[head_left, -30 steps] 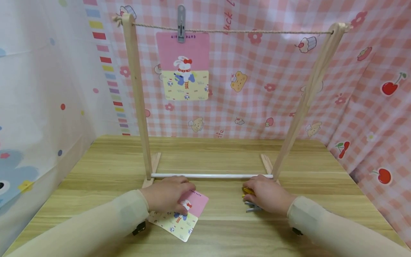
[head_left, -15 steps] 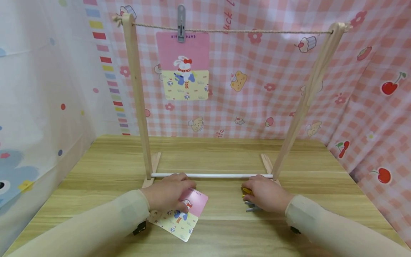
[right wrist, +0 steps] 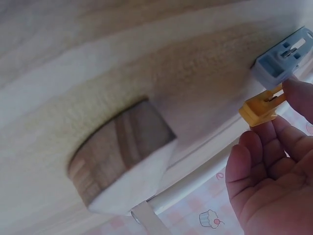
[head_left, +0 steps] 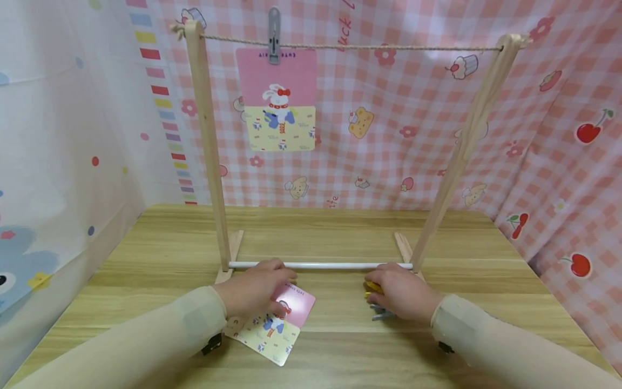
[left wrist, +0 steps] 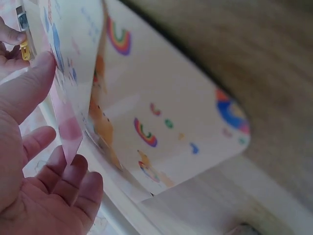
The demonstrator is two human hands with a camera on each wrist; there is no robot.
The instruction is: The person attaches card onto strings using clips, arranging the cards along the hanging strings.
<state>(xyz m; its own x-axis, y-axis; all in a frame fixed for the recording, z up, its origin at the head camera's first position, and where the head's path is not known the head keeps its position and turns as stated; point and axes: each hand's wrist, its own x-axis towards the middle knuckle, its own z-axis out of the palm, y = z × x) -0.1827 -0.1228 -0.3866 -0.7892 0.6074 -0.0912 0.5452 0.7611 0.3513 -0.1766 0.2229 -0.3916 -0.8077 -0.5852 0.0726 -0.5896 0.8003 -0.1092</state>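
Observation:
My left hand [head_left: 252,292] lies on a small pile of pink-and-yellow rabbit cards [head_left: 274,332] on the wooden table [head_left: 340,351]. In the left wrist view this hand [left wrist: 66,117] has its thumb on the raised edge of the top card [left wrist: 63,73], with the fingers curled under it, above a white card [left wrist: 171,122]. My right hand [head_left: 398,292] covers a yellow clip [head_left: 371,286] and grey clips [head_left: 380,313]. The right wrist view shows the right hand [right wrist: 269,117] with thumb and forefinger tips against the yellow clip [right wrist: 261,108], beside a grey clip [right wrist: 283,56].
A wooden rack [head_left: 206,140] with a white bottom rod [head_left: 320,265] stands just beyond both hands. Its rope [head_left: 389,47] carries one rabbit card [head_left: 277,102] under a grey clip [head_left: 274,27]. Patterned cloth walls close in the table on three sides.
Both hands have crept slightly forward toward the white rod. The top card's pink end has shifted a little under my left hand.

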